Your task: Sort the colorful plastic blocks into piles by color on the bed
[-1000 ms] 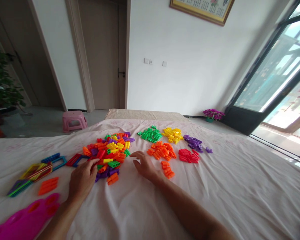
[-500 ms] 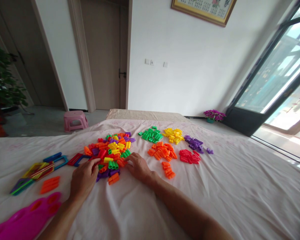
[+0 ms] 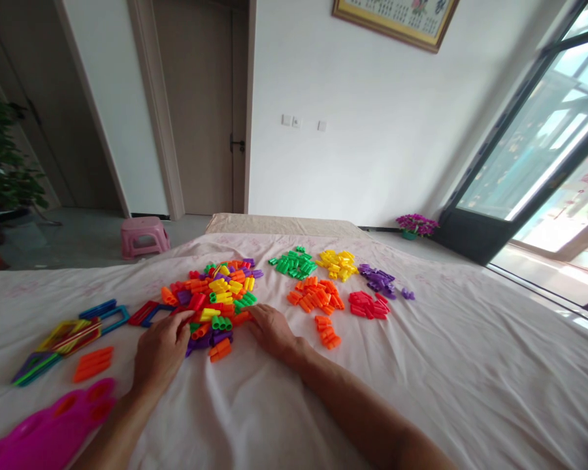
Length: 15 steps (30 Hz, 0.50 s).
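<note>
A mixed pile of coloured plastic pieces [image 3: 215, 297] lies on the pale cloth between my two hands. My left hand [image 3: 163, 346] is at the pile's left edge, its fingertips against the pieces near a red one. On the right side, my right hand [image 3: 270, 328] has its fingers closed on an orange piece [image 3: 241, 317]. Farther right are sorted heaps: green [image 3: 295, 263], yellow [image 3: 338, 265], orange [image 3: 316, 295], purple [image 3: 378, 281] and red [image 3: 369, 305]. What my left fingers hold, if anything, is hidden.
Flat magnetic frames [image 3: 71, 335] and a joined orange group [image 3: 93, 363] lie left of my left hand. A magenta paw-shaped tray [image 3: 53, 424] is at the near left. Orange pieces [image 3: 327, 332] lie right of my right hand. A pink stool [image 3: 145, 237] stands beyond the cloth.
The view has shifted slightly. My right fingers have drawn a little closer together at the orange piece; my left hand stays at the pile's edge.
</note>
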{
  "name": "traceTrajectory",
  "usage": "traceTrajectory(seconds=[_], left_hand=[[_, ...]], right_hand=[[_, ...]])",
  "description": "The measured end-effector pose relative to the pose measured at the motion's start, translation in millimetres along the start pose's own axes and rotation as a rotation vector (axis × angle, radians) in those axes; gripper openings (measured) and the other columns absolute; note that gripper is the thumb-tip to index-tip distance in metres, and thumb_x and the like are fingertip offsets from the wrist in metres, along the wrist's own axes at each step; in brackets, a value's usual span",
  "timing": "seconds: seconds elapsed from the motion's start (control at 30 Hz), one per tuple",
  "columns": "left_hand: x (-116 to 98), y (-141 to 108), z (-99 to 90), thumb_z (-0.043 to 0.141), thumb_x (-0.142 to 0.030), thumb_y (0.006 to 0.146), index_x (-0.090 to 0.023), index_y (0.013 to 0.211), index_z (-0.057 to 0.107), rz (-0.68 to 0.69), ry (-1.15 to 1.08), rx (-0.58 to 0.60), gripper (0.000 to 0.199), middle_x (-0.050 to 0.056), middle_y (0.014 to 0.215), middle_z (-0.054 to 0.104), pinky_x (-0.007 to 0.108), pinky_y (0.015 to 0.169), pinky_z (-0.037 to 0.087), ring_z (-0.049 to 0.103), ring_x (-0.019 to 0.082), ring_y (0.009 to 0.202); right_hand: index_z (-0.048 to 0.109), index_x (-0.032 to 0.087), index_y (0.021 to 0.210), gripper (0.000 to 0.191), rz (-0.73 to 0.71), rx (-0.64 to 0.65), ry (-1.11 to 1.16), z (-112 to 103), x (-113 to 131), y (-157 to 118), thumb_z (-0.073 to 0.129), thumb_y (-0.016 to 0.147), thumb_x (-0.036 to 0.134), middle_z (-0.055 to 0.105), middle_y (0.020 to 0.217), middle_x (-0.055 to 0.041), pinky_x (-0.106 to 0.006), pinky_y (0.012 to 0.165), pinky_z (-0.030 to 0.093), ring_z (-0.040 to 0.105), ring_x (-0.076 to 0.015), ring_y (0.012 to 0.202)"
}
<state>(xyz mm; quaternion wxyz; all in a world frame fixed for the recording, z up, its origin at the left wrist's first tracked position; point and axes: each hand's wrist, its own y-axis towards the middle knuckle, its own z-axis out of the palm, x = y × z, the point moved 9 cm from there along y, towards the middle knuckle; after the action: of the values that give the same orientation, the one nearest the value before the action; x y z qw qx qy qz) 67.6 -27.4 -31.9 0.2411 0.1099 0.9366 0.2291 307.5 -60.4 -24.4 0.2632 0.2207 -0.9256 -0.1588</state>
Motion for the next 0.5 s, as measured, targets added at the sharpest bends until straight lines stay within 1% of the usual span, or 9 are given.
traceTrajectory(seconds=[0.07,0.13,0.2,0.37,0.5], left_hand=[[-0.1,0.0,0.2,0.042,-0.033,0.097,-0.020,0.121,0.076,-0.002,-0.001,0.008,0.044,0.008,0.116,0.082,0.037,0.091,0.055,0.074,0.025,0.105],[0.3,-0.1,0.4,0.042,-0.033,0.097,-0.020,0.121,0.075,-0.002,0.001,0.010,0.044,0.007,0.116,0.082,0.036,0.091,0.054,0.074,0.025,0.105],[0.6,-0.1,0.0,0.042,-0.033,0.096,-0.021,0.121,0.075,0.003,0.000,0.001,0.043,0.007,0.116,0.082,0.035,0.091,0.054,0.075,0.024,0.104],[0.3,-0.1,-0.7,0.043,-0.034,0.097,-0.021,0.119,0.075,0.016,-0.005,-0.010,0.042,0.007,0.117,0.082,0.036,0.092,0.055,0.075,0.024,0.104],[-0.4,0.3,-1.0,0.043,-0.033,0.097,-0.021,0.119,0.075,0.016,0.000,-0.010,0.042,0.007,0.116,0.082,0.036,0.091,0.054,0.075,0.024,0.104]], right_hand=[[0.065,0.021,0.134,0.035,0.038,-0.086,0.023,-12.4,-7.4,-3.3,0.060,0.100,0.023,0.077,0.121,-0.0093,-0.034,0.096,0.057,0.073,-0.0235,0.108],[0.062,0.021,0.138,0.037,0.090,-0.189,0.039,-30.2,-17.6,-5.9,0.058,0.101,0.025,0.078,0.118,-0.0094,-0.034,0.093,0.057,0.073,-0.0229,0.104],[0.061,0.021,0.138,0.037,0.142,-0.263,0.044,-49.5,-29.2,-7.6,0.055,0.102,0.026,0.078,0.114,-0.0087,-0.033,0.091,0.057,0.073,-0.0220,0.099],[0.068,0.020,0.129,0.033,0.285,-0.398,-0.051,-101.3,-64.3,-13.8,0.052,0.103,0.031,0.077,0.118,-0.0104,-0.038,0.095,0.053,0.071,-0.0253,0.107],[0.075,0.020,0.117,0.033,0.411,-0.496,-0.139,-138.4,-97.1,-25.2,0.048,0.104,0.033,0.078,0.110,-0.0098,-0.037,0.093,0.051,0.069,-0.0251,0.104]])
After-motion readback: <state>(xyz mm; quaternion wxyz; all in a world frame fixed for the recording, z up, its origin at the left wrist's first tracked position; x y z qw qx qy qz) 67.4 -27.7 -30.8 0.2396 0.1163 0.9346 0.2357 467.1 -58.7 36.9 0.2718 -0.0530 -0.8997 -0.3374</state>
